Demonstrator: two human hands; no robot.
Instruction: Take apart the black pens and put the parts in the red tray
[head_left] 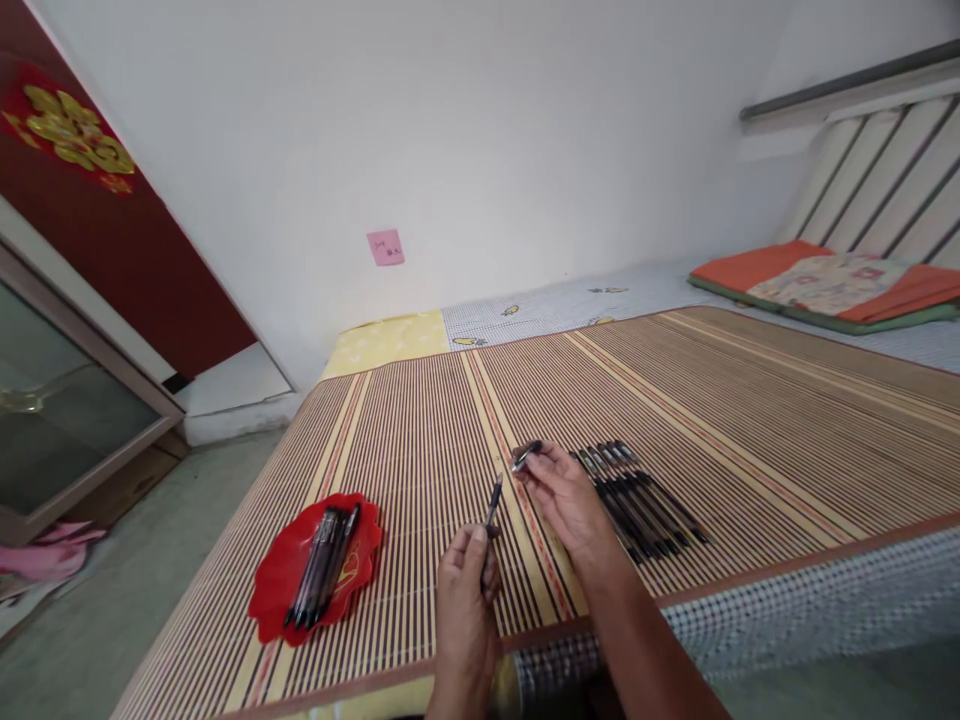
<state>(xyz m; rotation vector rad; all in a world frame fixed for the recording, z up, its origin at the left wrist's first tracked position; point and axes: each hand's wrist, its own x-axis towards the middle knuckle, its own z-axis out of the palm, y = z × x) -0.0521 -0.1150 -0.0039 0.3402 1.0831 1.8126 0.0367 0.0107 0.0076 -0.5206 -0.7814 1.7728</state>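
Note:
My left hand is closed around the barrel of an uncapped pen, its tip pointing up and away from me. To its right, my right hand pinches a dark pen cap between thumb and fingers, apart from the pen tip. Just beyond my right wrist, several capped black pens lie side by side in a row on the striped mat, partly hidden by my forearm. Further left, a red scalloped plate holds a bundle of several more pens.
The striped bamboo mat covers the bed. Folded orange and green bedding lies at the far right by a white radiator. A pink note is stuck to the wall. At left is a glass-panelled door.

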